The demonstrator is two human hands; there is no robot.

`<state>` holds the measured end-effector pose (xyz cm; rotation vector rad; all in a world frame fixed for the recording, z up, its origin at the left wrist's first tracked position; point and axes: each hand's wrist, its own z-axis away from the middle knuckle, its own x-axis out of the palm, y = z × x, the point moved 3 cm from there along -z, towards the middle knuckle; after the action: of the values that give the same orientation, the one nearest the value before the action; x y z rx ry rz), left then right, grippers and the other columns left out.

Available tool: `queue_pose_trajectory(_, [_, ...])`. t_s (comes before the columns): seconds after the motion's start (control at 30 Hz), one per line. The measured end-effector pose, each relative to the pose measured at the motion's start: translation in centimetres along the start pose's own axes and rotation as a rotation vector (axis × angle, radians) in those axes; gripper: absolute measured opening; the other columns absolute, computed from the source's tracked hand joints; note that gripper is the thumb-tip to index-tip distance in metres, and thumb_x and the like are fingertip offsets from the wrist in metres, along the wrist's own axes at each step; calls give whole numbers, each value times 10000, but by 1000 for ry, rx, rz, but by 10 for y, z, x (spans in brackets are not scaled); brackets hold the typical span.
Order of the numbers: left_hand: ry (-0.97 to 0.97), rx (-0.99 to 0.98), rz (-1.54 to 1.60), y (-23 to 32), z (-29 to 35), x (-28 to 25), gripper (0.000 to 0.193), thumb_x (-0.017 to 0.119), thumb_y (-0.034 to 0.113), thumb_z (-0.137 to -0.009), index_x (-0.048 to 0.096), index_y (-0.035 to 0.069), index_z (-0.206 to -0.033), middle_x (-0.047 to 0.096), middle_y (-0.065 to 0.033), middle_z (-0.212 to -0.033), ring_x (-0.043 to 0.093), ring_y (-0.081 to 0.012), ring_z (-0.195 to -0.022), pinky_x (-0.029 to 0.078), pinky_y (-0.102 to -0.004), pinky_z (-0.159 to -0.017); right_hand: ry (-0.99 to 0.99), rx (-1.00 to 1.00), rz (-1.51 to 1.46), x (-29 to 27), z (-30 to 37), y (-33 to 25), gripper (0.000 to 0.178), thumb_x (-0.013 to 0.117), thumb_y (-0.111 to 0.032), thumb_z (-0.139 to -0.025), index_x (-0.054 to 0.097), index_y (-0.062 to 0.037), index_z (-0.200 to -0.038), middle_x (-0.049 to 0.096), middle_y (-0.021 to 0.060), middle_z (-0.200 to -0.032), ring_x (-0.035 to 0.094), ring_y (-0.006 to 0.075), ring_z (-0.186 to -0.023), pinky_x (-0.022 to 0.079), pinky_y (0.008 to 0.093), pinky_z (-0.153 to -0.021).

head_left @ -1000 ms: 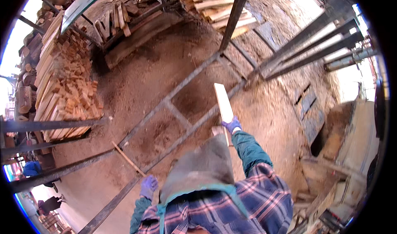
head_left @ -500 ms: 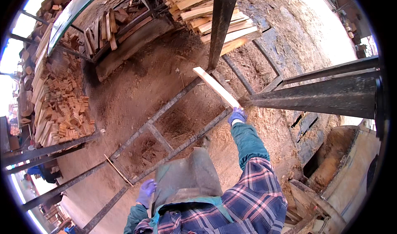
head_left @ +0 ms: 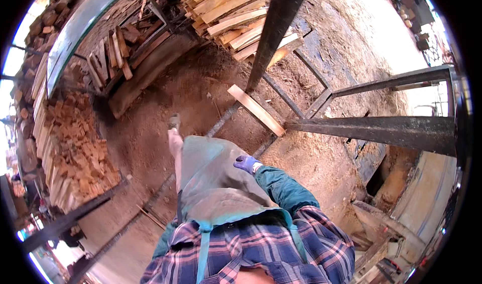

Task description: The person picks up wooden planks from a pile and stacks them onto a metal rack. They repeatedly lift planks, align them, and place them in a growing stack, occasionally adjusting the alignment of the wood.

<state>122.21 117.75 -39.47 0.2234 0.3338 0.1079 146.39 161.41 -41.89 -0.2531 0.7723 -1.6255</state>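
Observation:
My right hand (head_left: 245, 163), in a purple glove, hovers in front of the grey-green apron (head_left: 213, 168). Its fingers look loosely extended, with nothing visible in them. Beyond it a pale wooden board (head_left: 257, 111) lies slantwise across the dark metal frame (head_left: 224, 119), apart from the hand. My left hand is out of sight; only a bit of the teal left sleeve (head_left: 164, 241) shows beside the apron. One leg with a shoe (head_left: 174, 121) is stretched forward over the dirt floor.
A stack of sawn boards (head_left: 233, 13) stands at the far middle. Cut wood blocks (head_left: 80, 153) are heaped on the left. Dark metal beams (head_left: 381, 132) cross on the right, near a sawdust-covered trough (head_left: 399, 173). A thin stick (head_left: 150, 216) lies at lower left.
My right hand has let go of the board and drawn back toward the apron; the board stays on the frame. My left hand has left the view. A leg has come forward.

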Motion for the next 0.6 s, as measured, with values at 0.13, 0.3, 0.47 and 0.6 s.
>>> queue_pose_trajectory(0.13, [-104, 100, -88, 127, -130, -114, 184, 621, 164, -922, 656, 52, -1063, 672, -91, -926, 645, -169, -859, 539, -319, -748, 85, 259, -453, -28, -54, -70, 464, 698, -392, -863, 680, -40, -1165, 717, 108, -1049, 663, 195, -955, 529, 373, -855])
queue_pose_trajectory(0.3, [84, 619, 662, 364, -177, -256, 193, 612, 189, -946, 653, 70, -1092, 694, -87, -965, 665, -173, -890, 540, -305, -766, 227, 430, -1182, -47, -117, -126, 291, 667, -303, -914, 616, -122, -1137, 661, 15, -902, 606, 151, -696, 489, 298, -570])
queue_pose_trajectory(0.47, [-297, 348, 853, 469, -121, -325, 219, 616, 214, -957, 650, 91, -1134, 705, -81, -1036, 680, -198, -911, 529, -270, -748, 284, 274, -1141, -105, -175, -223, 269, 645, -287, -926, 606, -141, -1149, 657, 9, -922, 618, 154, -755, 507, 307, -655])
queue_pose_trajectory(0.6, [-294, 105, 463, 414, -204, -323, 282, 704, 206, -901, 639, 68, -1139, 688, -99, -979, 660, -184, -815, 547, -316, -698, 423, 164, -1325, -175, -193, -276, 294, 652, -316, -918, 619, -151, -1158, 684, 28, -1001, 631, 172, -844, 498, 329, -711])
